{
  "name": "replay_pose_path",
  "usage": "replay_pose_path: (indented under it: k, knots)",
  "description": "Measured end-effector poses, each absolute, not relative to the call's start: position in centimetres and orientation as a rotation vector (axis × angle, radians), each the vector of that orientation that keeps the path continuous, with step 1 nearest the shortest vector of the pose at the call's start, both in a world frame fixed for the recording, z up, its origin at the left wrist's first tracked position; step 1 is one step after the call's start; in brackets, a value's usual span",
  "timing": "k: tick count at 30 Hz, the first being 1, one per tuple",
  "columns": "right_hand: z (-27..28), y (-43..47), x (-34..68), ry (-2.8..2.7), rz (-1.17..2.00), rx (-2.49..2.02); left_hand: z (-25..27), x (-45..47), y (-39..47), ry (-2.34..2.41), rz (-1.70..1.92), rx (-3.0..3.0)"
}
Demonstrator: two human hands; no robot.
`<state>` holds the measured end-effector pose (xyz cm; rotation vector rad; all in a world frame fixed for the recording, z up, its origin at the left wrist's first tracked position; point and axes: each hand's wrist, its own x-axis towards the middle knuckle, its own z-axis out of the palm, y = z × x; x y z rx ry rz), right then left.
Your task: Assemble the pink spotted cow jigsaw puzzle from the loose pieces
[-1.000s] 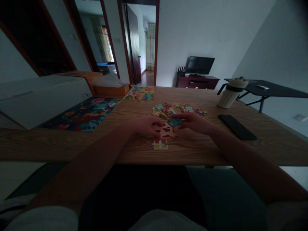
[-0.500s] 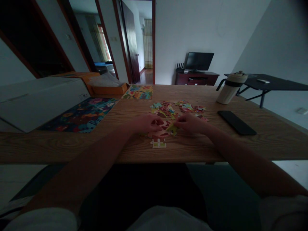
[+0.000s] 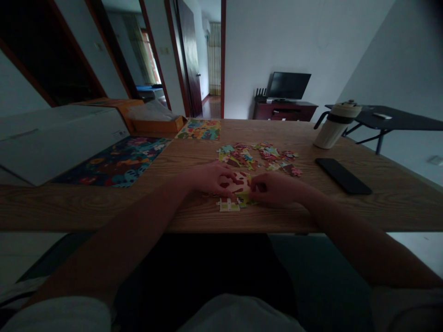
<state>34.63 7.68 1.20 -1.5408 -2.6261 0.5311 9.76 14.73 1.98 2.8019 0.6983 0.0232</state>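
Observation:
My right hand (image 3: pixel 278 189) pinches a yellow-green jigsaw puzzle piece (image 3: pixel 245 199) low over the wooden table. That piece lies against the right end of a pale green-and-white puzzle piece (image 3: pixel 229 205) near the table's front edge. My left hand (image 3: pixel 212 179) is curved with thumb and fingers apart, its fingertips at a pink puzzle section (image 3: pixel 240 180) with dark red patches. Part of that section is hidden under my fingers. Behind both hands lies a loose heap of colourful puzzle pieces (image 3: pixel 244 157), with a pink piece (image 3: pixel 296 171) at its right end.
A black phone (image 3: pixel 342 176) and a white flask (image 3: pixel 335 129) with a dark handle stand to the right. At left are a dark patterned sheet (image 3: pixel 117 162), a white box (image 3: pixel 62 143) and an orange box (image 3: pixel 159 126). A colourful picture sheet (image 3: pixel 199 130) lies at the back.
My right hand has brought the yellow-green piece down towards me, beside the pale green-and-white piece. My left hand has shifted slightly, its fingers more spread. The view has tilted a little.

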Motion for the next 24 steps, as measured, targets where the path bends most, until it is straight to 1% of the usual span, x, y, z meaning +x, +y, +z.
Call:
replay_pose_path:
  k: [4,13,24]
  knots:
    - [1.9,7.2,34.5,-2.703,0.558,-1.415,1.8,9.7,14.9,0.674,0.030,2.833]
    - [2.7,6.5,34.3,-2.786,0.383,-1.468,1.8,9.8,14.8,0.699,0.044,2.794]
    - [3.0,6.1,34.0,-2.757,0.362,-1.488,1.8,9.8,14.7,0.701,0.078,2.760]
